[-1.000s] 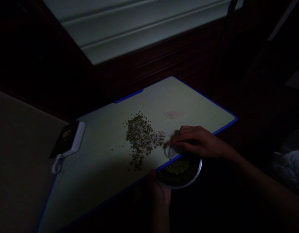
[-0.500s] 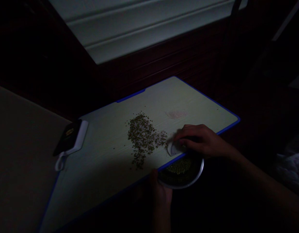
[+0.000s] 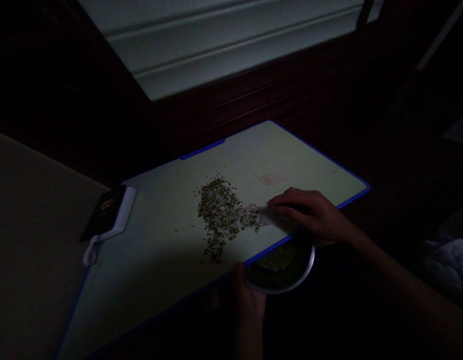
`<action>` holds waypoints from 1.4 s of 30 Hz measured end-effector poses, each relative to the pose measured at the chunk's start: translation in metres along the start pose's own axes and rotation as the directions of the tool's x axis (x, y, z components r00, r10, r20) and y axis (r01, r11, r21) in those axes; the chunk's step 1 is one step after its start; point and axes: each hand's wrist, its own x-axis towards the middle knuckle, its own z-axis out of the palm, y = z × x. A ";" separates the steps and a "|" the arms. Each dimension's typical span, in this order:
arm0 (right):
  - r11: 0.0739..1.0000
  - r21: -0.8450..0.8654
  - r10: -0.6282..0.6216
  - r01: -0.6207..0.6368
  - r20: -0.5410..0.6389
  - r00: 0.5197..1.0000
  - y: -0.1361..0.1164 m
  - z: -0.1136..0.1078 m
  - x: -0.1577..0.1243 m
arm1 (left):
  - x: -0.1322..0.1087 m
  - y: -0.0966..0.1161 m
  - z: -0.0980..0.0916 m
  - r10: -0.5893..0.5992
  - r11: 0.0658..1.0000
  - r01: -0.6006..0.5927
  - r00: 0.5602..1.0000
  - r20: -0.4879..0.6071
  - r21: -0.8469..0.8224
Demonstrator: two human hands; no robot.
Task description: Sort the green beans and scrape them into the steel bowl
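Pinched in my right hand is a pale, thin card-like piece. Its edge stands on the board, touching the thin right end of a pile of small greenish seeds or beans. A metal bowl with more of these greenish grains in it is partly tucked under the board's front edge. My left hand grips the bowl's left rim, thumb up by the board edge; its other fingers are hidden beneath. Behind my right hand lies a small pinkish patch of grains.
The pale board has a blue rim and fills the middle. A dark phone-like device on a white block with a strap lies at its left end. Slatted pale blinds are behind. The surroundings are very dark.
My right hand has moved the card-like piece slightly up and away from the board's front edge, towards the seed pile. My left hand and the bowl have hardly moved.
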 end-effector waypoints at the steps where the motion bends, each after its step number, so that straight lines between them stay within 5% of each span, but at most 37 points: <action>1: 1.000 0.026 -0.006 0.005 0.030 1.000 0.000 -0.002 0.000 | 0.000 0.000 0.000 -0.016 1.000 0.016 1.000 -0.006 0.000; 5: 0.998 0.055 -0.004 -0.001 0.087 0.996 -0.002 -0.004 0.000 | 0.001 0.000 0.001 -0.037 0.999 0.037 0.999 0.004 -0.004; 22: 0.993 0.085 0.083 -0.081 -0.021 0.996 -0.004 0.007 0.005 | 0.003 0.001 0.001 -0.033 0.999 0.033 0.999 0.005 0.032; 30: 0.970 0.209 0.115 -0.125 0.059 0.992 -0.008 0.001 0.005 | 0.005 -0.001 -0.003 0.012 1.000 -0.013 1.000 0.022 0.025; 42: 0.982 0.188 -0.010 -0.007 0.091 0.996 -0.007 0.008 0.009 | 0.009 -0.004 -0.005 0.021 0.999 -0.021 1.000 0.006 0.044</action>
